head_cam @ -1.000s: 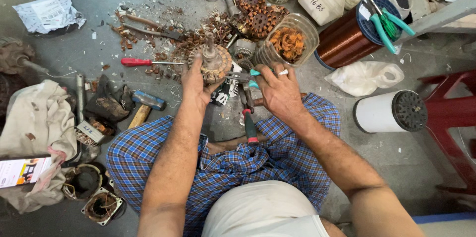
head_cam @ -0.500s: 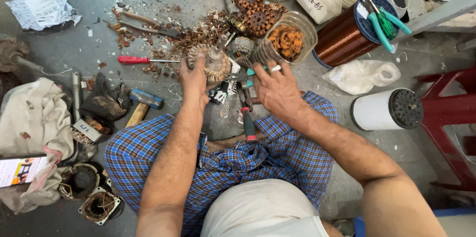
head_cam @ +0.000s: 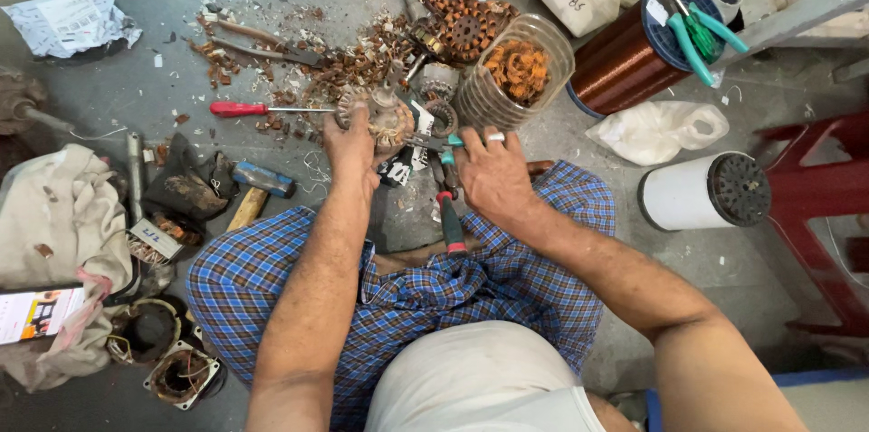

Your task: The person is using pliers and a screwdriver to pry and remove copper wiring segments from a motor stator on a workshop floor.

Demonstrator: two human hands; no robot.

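So this is a floor-level workbench situation, looking straight down at someone sitting cross-legged in a blue checked wrap. The left hand [head_cam: 351,147] is clamped around the near edge of a round motor stator [head_cam: 385,115], fingers curled over its rim, holding it steady on the concrete just in front of the knees. The right hand [head_cam: 489,174] is closed around the teal grips of a pair of pliers [head_cam: 434,141], whose nose points left at the stator; exactly what the tips bite on I can't tell, it's too cluttered there. Going by what's lying around, I'd say the stripping is well underway but not finished: there's a big scatter of copper scraps [head_cam: 348,66] past the stator, and a clear plastic jar [head_cam: 516,70] just to the right has a clump of orange-brown copper in it, yet the stator still looks to have dark stuff in its middle. A few more rusty stators [head_cam: 457,7] sit piled further back, maybe waiting their turn. Other bits: a red-handled screwdriver [head_cam: 258,109] to the left, a fat spool of copper wire [head_cam: 629,61], and a hammer [head_cam: 258,183] by the left knee.
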